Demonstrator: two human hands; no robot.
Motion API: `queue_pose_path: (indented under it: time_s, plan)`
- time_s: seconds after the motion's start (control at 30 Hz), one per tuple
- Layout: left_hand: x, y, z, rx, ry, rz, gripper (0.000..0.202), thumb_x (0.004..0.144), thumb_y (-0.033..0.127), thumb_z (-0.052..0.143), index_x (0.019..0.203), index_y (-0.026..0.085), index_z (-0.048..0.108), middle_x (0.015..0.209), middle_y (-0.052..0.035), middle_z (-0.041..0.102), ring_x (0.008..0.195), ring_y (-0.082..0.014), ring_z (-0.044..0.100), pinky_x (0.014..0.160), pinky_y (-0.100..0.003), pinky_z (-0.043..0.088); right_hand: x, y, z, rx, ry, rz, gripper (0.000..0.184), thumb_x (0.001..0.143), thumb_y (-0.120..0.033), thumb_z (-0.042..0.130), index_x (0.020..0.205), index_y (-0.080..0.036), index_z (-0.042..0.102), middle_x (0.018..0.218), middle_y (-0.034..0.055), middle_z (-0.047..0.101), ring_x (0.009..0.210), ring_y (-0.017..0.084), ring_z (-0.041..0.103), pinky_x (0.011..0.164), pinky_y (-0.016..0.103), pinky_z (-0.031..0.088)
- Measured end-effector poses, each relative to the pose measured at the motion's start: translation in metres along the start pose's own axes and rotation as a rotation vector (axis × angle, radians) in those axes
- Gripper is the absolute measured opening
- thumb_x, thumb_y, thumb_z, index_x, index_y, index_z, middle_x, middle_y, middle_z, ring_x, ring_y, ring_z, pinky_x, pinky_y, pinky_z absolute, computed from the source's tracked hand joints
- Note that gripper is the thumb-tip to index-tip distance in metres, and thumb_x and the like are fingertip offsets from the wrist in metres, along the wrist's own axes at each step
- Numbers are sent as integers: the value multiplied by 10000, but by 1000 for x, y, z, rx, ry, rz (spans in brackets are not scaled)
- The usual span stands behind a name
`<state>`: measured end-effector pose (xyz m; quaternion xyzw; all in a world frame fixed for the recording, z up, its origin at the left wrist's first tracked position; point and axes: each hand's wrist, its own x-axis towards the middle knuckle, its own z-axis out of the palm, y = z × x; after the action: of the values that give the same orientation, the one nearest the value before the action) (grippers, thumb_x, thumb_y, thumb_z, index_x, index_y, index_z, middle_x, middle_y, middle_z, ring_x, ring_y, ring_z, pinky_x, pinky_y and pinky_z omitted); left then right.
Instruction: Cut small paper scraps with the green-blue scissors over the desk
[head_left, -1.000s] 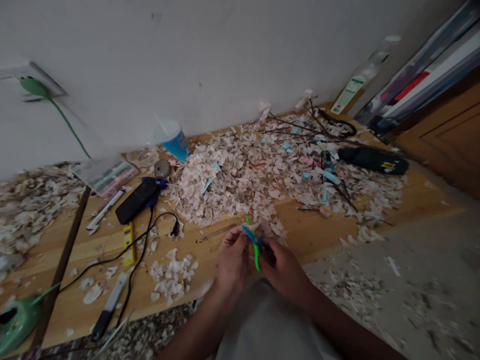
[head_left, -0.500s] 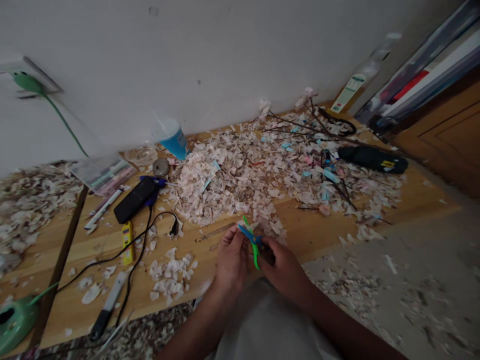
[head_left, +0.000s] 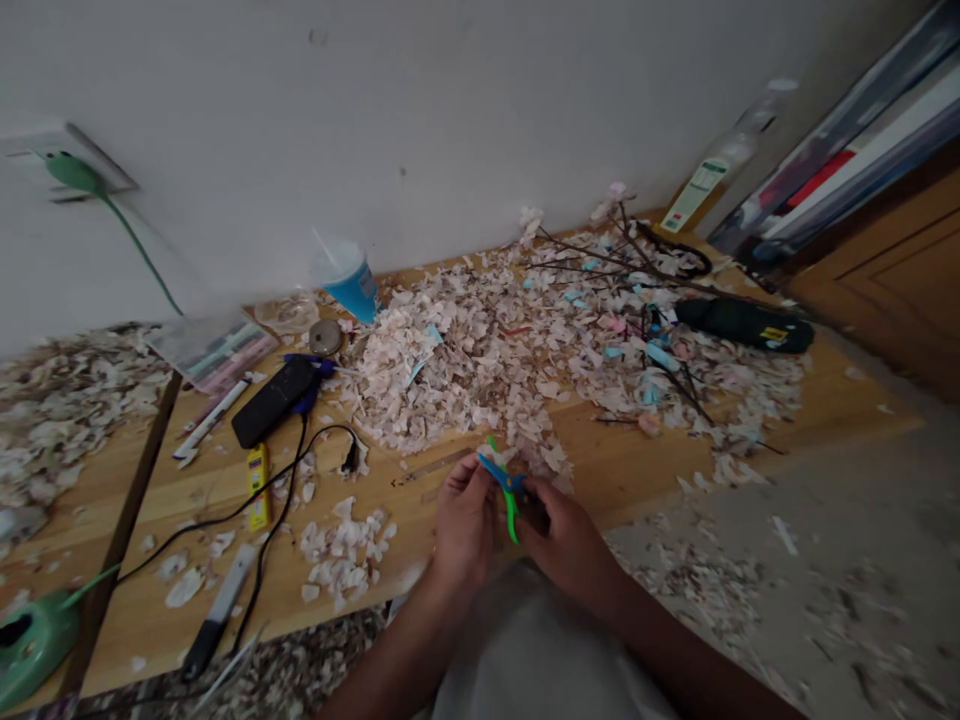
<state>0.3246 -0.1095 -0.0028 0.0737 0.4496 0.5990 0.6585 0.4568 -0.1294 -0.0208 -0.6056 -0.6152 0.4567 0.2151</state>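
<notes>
My right hand (head_left: 562, 525) is closed around the handles of blue and green scissors (head_left: 504, 478), whose blades are spread apart and point up and to the left. Close beside the blades, my left hand (head_left: 463, 515) has its thumb and fingers pinched together. A small pale piece, perhaps a petal, seems to be between those fingertips, but it is mostly hidden. Both hands are over the front edge of the wooden table (head_left: 600, 465). Behind them spreads a large heap of pale pinkish-white petals (head_left: 420, 370), and a smaller petal pile (head_left: 346, 550) lies to the left.
On the left lie a black phone-like device (head_left: 275, 400), a yellow box (head_left: 257, 487), a black cable (head_left: 291, 490) and a scraper-like tool (head_left: 219, 612). A blue cup (head_left: 352, 285) stands by the wall. Twigs (head_left: 600, 250), a dark pouch (head_left: 742, 325) and a bottle (head_left: 705, 185) are at the right.
The whole view has shifted slightly. My hands and the scissors keep nearly the same pose; the blades remain apart.
</notes>
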Motion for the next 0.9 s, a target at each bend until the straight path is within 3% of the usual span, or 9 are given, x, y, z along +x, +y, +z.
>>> queue_pose_path:
  time_s: [0.37, 0.9]
  plan:
    - [-2, -3, 0, 8, 28, 12, 278, 680, 331, 852, 719, 166, 632, 604, 40, 605, 492, -67, 515, 583, -200, 448, -3, 2, 3, -2, 43, -22, 381, 814, -322, 599, 1176, -208, 631, 1111, 111, 731, 1017, 283, 690, 889, 432, 522]
    - [0, -3, -3, 44, 21, 66, 247, 671, 300, 863, 735, 167, 665, 661, 32, 623, 564, -71, 541, 614, -188, 461, -1, 0, -4, 9, 22, -11, 335, 836, -356, 612, 1136, -209, 640, 1071, 106, 737, 958, 264, 699, 828, 390, 536]
